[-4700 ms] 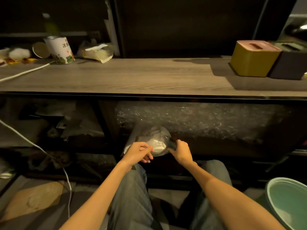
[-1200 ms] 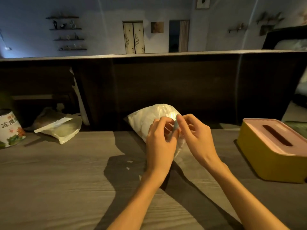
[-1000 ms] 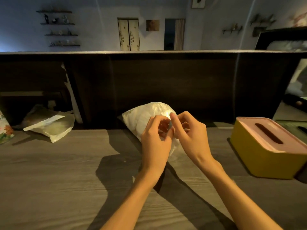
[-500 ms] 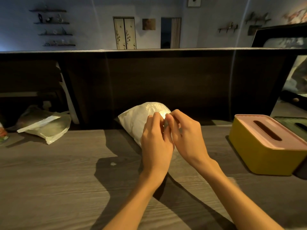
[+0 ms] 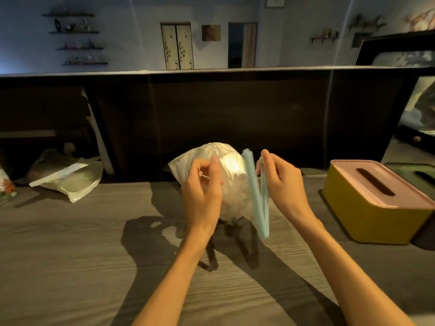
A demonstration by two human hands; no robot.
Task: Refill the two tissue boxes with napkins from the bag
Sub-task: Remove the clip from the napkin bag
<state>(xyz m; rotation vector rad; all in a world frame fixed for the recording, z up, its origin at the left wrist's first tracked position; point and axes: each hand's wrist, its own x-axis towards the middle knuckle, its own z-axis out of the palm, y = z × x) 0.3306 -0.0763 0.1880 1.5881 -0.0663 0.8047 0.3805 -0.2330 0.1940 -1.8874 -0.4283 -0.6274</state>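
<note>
Grey wood-grain tabletop fills the head view, and we hold a crinkled, translucent white plastic bag of napkins above its middle, in front of the dark back panel. Our left hand has its fingers curled against the bag's left side, gripping the plastic. Our right hand pinches one arm of a pale blue hinged plastic sealing clip, which hangs spread in a V just beside the bag. To the right sits a yellow tissue box with a pink slotted lid; a darker box stands just behind it. A second, flatter plastic bag lies far left.
</note>
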